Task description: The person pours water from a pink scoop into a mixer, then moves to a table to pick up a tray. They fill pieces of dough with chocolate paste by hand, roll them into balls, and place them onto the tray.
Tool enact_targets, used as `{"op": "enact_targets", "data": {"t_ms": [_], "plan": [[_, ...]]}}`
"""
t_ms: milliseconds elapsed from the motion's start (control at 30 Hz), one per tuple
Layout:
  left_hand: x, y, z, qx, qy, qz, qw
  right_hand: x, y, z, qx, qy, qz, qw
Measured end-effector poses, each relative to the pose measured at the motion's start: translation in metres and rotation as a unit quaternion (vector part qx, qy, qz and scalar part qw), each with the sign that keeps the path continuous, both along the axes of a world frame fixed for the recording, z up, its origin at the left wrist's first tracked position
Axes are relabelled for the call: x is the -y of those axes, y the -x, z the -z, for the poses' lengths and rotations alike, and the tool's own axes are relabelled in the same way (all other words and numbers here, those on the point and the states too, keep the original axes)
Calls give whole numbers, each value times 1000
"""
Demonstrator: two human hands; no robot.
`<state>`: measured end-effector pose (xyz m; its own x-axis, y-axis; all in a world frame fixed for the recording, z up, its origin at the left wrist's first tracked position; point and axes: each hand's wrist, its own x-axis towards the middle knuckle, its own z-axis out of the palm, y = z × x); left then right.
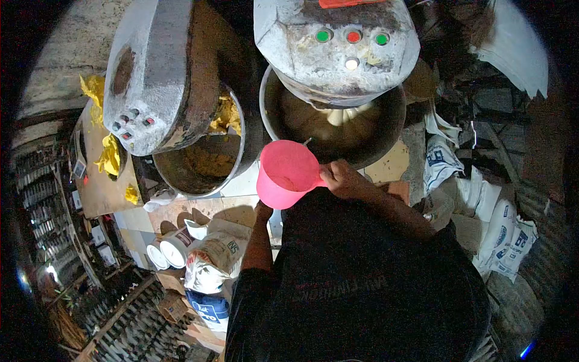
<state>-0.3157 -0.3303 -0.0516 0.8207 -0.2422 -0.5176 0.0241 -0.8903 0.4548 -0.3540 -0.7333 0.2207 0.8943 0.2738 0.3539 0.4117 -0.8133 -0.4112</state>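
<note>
My right hand (342, 179) is closed round the handle of a pink plastic jug (288, 169), which is held in front of my chest. Something pinkish or clear shows at the jug's bottom, too dim to name. Below and behind the jug, only a small part of my left hand (263, 211) shows, and its fingers are hidden. Just beyond the jug is a large round metal mixer bowl (264, 108), with pale dough (345, 116) lit up under the mixer head (338, 54).
A second mixer (148, 78) stands at the left, yellow dough (226, 114) in its bowl (238, 163). More yellow dough (110, 155) hangs on a wooden table (99, 196). White buckets (175, 248) and sacks (211, 262) are at my left. Flour bags (503, 238) lie at my right.
</note>
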Motion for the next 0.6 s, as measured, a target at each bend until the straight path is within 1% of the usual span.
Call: {"op": "enact_targets", "data": {"t_ms": [100,200,267,300,400,467,600], "plan": [[1,0,-3,-4,-4,3,1000,0,0,-4,0,15,-2,1000],[2,-1,-4,-7,-6,7,1000,-1,0,-2,26,33,3,999],[2,-2,-5,-9,-6,10,1000,-3,2,17,-7,12,0,1000],[3,-2,-5,-10,-7,11,1000,-3,-1,13,-23,1,-1,1000],[4,-3,-5,-9,-8,16,1000,2,0,-2,20,20,-2,1000],[5,-3,-4,-10,-7,20,1000,1,1,4,-12,7,-10,1000],[6,-1,-2,-12,-6,29,999,1,-2,-13,-53,-7,-8,999]]}}
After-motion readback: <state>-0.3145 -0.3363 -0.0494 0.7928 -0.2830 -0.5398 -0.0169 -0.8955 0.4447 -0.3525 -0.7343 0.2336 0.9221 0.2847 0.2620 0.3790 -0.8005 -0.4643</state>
